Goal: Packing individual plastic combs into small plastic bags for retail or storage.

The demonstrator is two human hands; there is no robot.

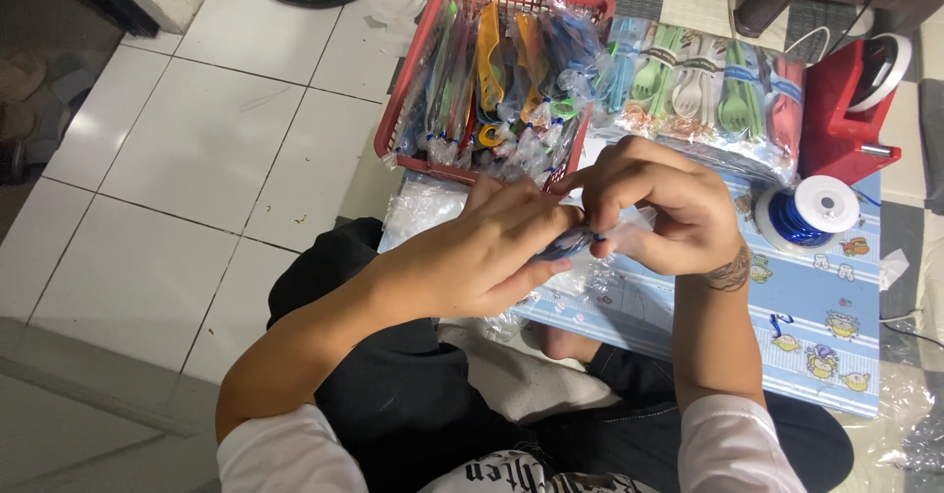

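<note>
My left hand (482,257) and my right hand (657,203) meet over a small light-blue table (826,306). Both pinch a small clear plastic bag (590,240) with something dark blue inside; the fingers hide most of it. Just beyond the hands stands a red plastic basket (413,90) packed with bagged colourful cutlery sets. To its right lies a row of bagged spoons and forks (708,85) in green, white and red.
A spool of blue ribbon (811,215) sits right of my right hand, with a red tape dispenser (855,100) behind it. Loose clear bags (423,208) lie on the table's left end. White floor tiles (197,159) spread to the left; my black-clad legs are below.
</note>
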